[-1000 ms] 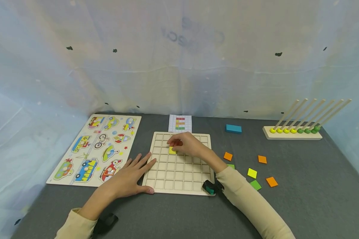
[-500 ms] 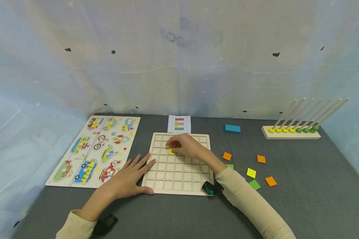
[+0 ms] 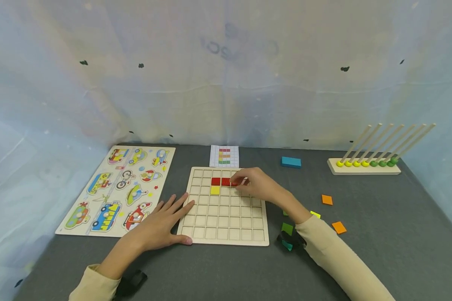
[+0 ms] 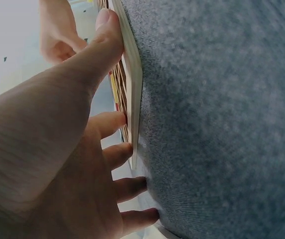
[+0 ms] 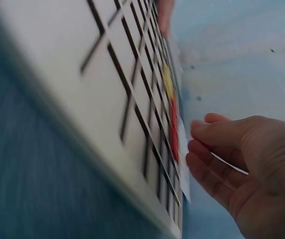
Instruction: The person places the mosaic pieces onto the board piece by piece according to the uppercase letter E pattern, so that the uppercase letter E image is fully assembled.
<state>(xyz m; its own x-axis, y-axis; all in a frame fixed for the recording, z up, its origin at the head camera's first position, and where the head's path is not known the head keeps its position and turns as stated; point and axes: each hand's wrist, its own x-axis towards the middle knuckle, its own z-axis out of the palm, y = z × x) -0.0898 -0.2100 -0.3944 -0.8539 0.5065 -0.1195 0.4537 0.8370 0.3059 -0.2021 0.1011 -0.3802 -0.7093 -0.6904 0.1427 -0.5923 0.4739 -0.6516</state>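
A wooden grid board (image 3: pixel 222 221) lies on the grey tabletop, tilted slightly in my view. Red square tiles (image 3: pixel 216 181) form a row in its upper part, the right end partly covered by fingers. Directly below the leftmost red one sits a yellow tile (image 3: pixel 215 190). My left hand (image 3: pixel 162 228) rests with spread fingers along the board's left edge, its thumb at the near left corner. Above the board, past the red row, is my right hand (image 3: pixel 261 186); its fingers are loosely bent, and the right wrist view shows nothing held in that hand (image 5: pixel 247 164).
Beyond the board lies a printed pattern card (image 3: pixel 224 156). To the right are loose orange tiles (image 3: pixel 339 227), green tiles (image 3: pixel 287 228), a blue block (image 3: pixel 291 162) and a peg rack with beads (image 3: pixel 363 170). A vehicle puzzle board (image 3: pixel 114 192) lies at left.
My right hand has let go of the yellow tile and moved right, uncovering the red row. The sleeve now hides part of the loose tiles. My left hand stays put.
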